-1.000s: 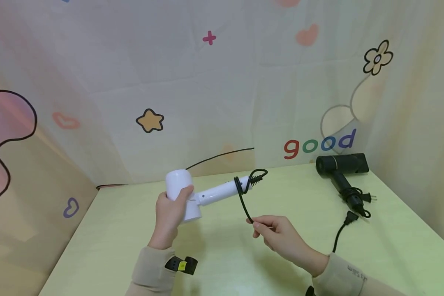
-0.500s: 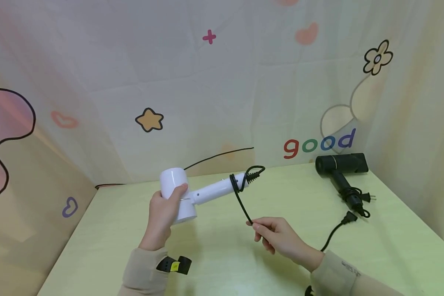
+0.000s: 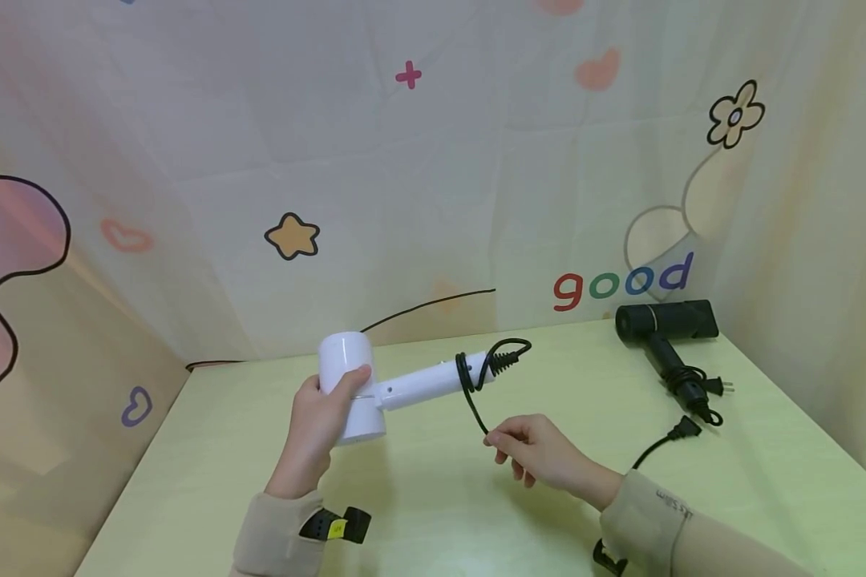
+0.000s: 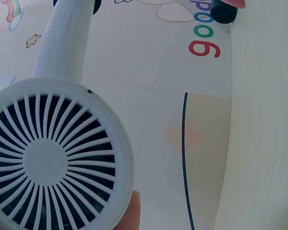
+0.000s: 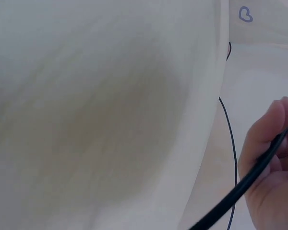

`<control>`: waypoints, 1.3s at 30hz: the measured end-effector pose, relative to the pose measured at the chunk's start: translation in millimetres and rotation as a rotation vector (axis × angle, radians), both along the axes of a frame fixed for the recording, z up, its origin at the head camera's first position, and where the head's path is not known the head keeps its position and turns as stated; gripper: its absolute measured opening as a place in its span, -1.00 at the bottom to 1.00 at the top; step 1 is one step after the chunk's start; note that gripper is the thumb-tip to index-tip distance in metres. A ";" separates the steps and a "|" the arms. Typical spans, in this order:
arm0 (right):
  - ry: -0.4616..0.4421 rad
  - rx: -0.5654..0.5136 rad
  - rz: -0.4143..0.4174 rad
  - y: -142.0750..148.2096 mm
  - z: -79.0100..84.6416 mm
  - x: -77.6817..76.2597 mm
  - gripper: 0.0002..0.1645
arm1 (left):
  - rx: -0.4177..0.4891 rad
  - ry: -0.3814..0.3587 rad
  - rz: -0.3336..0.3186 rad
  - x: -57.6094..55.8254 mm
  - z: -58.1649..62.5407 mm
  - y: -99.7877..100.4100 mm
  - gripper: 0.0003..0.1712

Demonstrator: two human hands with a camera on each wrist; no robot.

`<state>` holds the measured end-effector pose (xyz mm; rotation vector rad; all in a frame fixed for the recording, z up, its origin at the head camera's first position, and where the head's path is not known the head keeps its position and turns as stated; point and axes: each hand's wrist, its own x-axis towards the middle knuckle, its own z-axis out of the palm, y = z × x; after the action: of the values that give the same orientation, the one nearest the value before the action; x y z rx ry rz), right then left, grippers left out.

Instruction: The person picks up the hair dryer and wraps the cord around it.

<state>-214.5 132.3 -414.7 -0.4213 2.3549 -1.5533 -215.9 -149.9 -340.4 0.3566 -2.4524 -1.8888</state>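
A white hair dryer [image 3: 418, 383] is held above the table, its handle pointing right. My left hand [image 3: 325, 421] grips it round the barrel, thumb across the near side. In the left wrist view the slatted round grille [image 4: 45, 163] of the dryer faces the camera. A black power cord [image 3: 465, 373] is looped round the handle's end. My right hand [image 3: 541, 450] pinches this cord between thumb and fingers below the handle; the right wrist view shows the cord [image 5: 249, 178] crossing the palm. The cord's plug [image 3: 685, 427] hangs out past the right wrist.
A black hair dryer [image 3: 667, 320] lies at the table's back right, its cord bundled round the handle and its plug [image 3: 718, 385] sticking out rightward. The pale green table [image 3: 224, 449] meets a printed curtain [image 3: 418, 200] at the back.
The white dryer and left hand shifted slightly left and up, then the dryer came back down and a little right. The right hand keeps pinching the cord, moving slightly; the loops stay round the handle.
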 end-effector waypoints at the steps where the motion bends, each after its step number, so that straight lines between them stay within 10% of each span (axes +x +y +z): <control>1: 0.001 0.015 0.004 0.6 1.0 -1.4 -0.67 | -0.005 0.000 -0.004 0.6 0.4 -0.2 -0.15; 39: 0.173 0.096 0.033 25.3 38.3 -32.4 -0.68 | -0.029 0.031 -0.152 10.9 -0.3 0.5 -0.33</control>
<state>-246.9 157.6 -376.5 -0.5911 2.5258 -1.4336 -205.0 -149.4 -340.7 0.1417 -2.5506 -1.8946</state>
